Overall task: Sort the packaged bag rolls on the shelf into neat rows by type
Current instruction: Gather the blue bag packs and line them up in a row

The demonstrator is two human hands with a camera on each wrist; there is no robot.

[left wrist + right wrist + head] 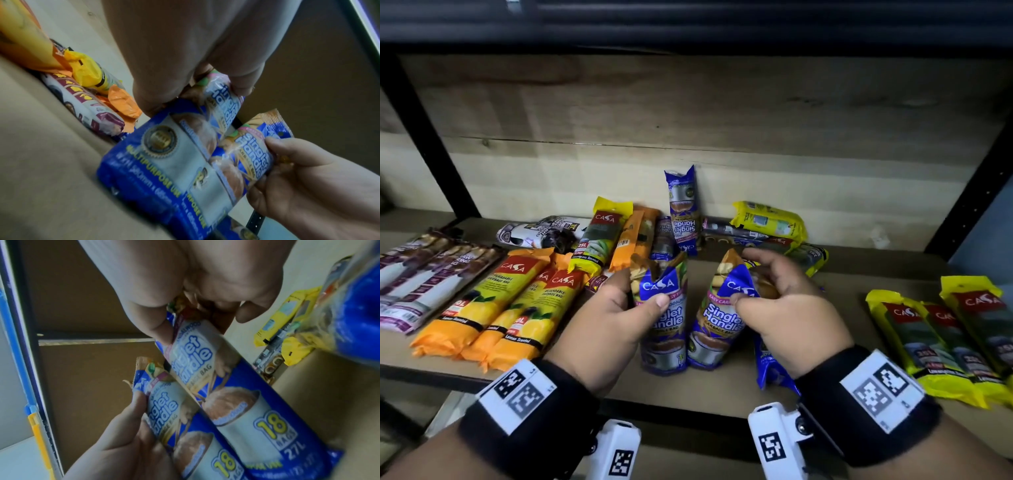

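Observation:
Two blue "Singlet Handle" bag-roll packs stand side by side on the wooden shelf point(859, 274). My left hand point(633, 298) grips the top of the left pack point(664, 329), thumb across its front. My right hand point(756, 284) pinches the top of the right pack point(717, 325). In the left wrist view my left hand point(185, 73) holds its pack point(164, 162) beside the right-hand pack point(248, 154). The right wrist view shows my right hand point(205, 301) on its pack point(236, 394). A third blue pack point(768, 370) lies under my right wrist. Another blue pack point(683, 205) leans on the back wall.
Orange packs point(493, 308) lie in a row at the left, purple-and-white packs point(421, 274) beyond them. Yellow-green packs point(945, 335) lie at the right. A mixed heap point(613, 236) and a yellow pack point(767, 219) sit at the back. Black uprights point(424, 137) frame the shelf.

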